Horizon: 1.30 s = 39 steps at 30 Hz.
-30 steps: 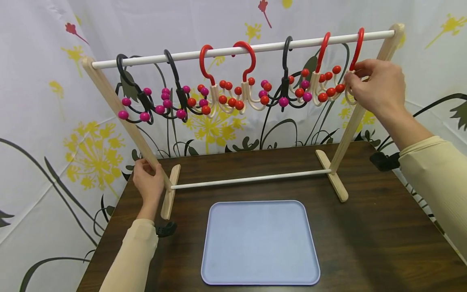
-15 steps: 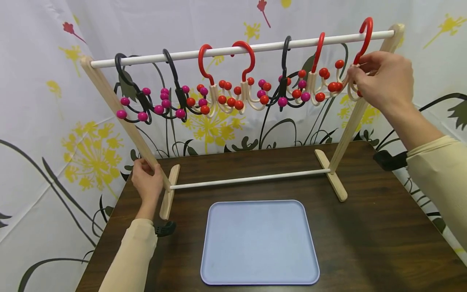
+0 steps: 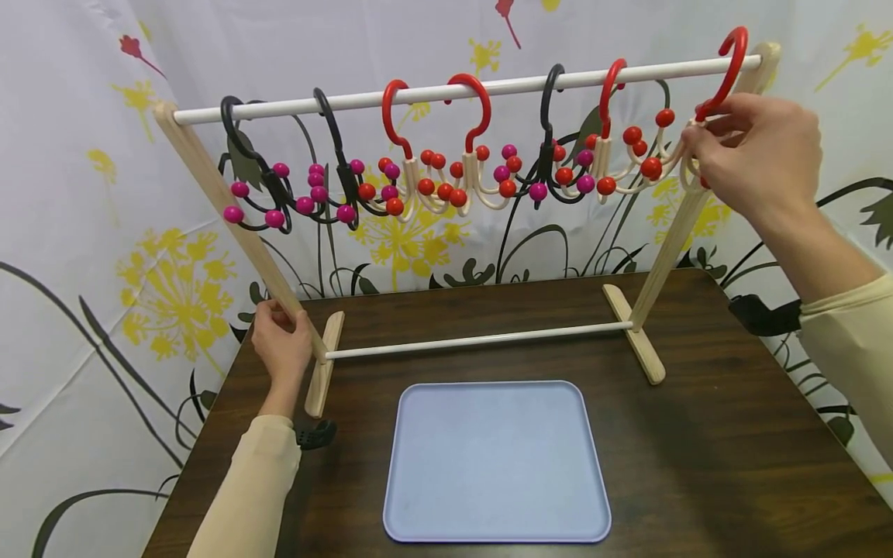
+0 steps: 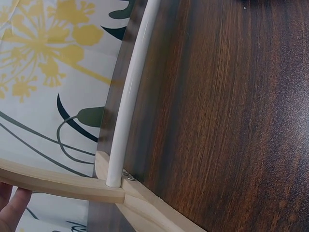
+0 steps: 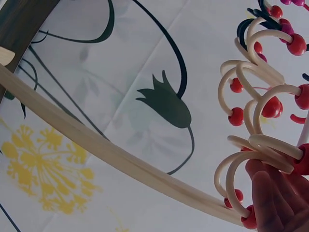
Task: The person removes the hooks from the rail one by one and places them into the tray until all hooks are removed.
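My right hand (image 3: 767, 155) pinches a cream multi-prong hanging hook (image 5: 231, 169) by its neck, just below its red hook top (image 3: 732, 74). The red curve rises above the white rod (image 3: 516, 89) and overlaps it near the right end. Red balls tip its prongs. Lower left, my left hand (image 3: 282, 341) grips the left wooden post (image 3: 230, 209) of the rack; only fingertips (image 4: 17, 205) show in the left wrist view. Beside the held hook hangs another red-and-cream one (image 3: 605, 124). Farther left hang more red-and-cream hooks (image 3: 469, 116) and black ones with magenta balls (image 3: 342, 155).
A pale blue tray (image 3: 497, 465) lies on the dark wood table (image 3: 698, 434) in front of the rack. The rack's lower white bar (image 3: 481, 341) joins wooden feet (image 3: 645, 353). A flowered curtain (image 3: 293, 46) hangs close behind.
My right hand has moved right and a little up with the red-and-cream hook, whose top has risen above the rod. The neighbouring hook's prongs have swung. The left hand stays on the post.
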Available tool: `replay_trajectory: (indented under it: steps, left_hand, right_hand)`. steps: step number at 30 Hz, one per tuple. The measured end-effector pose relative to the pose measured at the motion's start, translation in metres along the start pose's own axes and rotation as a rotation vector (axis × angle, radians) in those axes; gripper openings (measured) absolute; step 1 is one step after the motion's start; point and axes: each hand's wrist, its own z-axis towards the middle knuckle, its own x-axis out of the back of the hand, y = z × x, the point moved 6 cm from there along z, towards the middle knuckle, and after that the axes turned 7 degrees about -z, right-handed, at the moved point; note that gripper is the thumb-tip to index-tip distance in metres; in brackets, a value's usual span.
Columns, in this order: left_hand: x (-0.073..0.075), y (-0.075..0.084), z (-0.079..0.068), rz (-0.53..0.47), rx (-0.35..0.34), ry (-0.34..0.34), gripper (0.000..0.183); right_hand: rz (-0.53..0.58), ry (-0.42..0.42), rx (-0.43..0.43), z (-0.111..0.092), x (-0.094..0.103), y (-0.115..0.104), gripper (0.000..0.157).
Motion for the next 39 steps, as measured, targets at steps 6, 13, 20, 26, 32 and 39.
replay_trajectory:
  steps: [6,13,20,26,32,39]
  left_hand:
    - [0.001,-0.001,-0.001,-0.005,-0.001,-0.006,0.028]
    - [-0.001,-0.001,0.000,-0.002,0.007,-0.009,0.027]
    - [-0.002,-0.002,0.001,-0.005,0.007,-0.010,0.027]
    - [-0.002,-0.005,0.000,-0.002,0.016,-0.011,0.027]
    - [-0.002,-0.007,-0.001,0.006,0.029,-0.007,0.028]
    - [-0.003,-0.006,0.000,0.005,0.030,-0.008,0.028]
  right_hand:
    - [0.033,0.058,0.016,-0.010,0.004,0.000,0.043]
    - [0.114,0.113,0.009,-0.023,0.006,0.010,0.039]
    - [0.123,0.156,-0.033,-0.037,0.001,0.031,0.039]
    - [0.147,0.172,-0.058,-0.052,-0.011,0.052,0.036]
    - [0.127,0.066,0.064,-0.089,-0.046,0.058,0.026]
    - [0.140,-0.100,0.237,-0.150,-0.107,0.048,0.017]
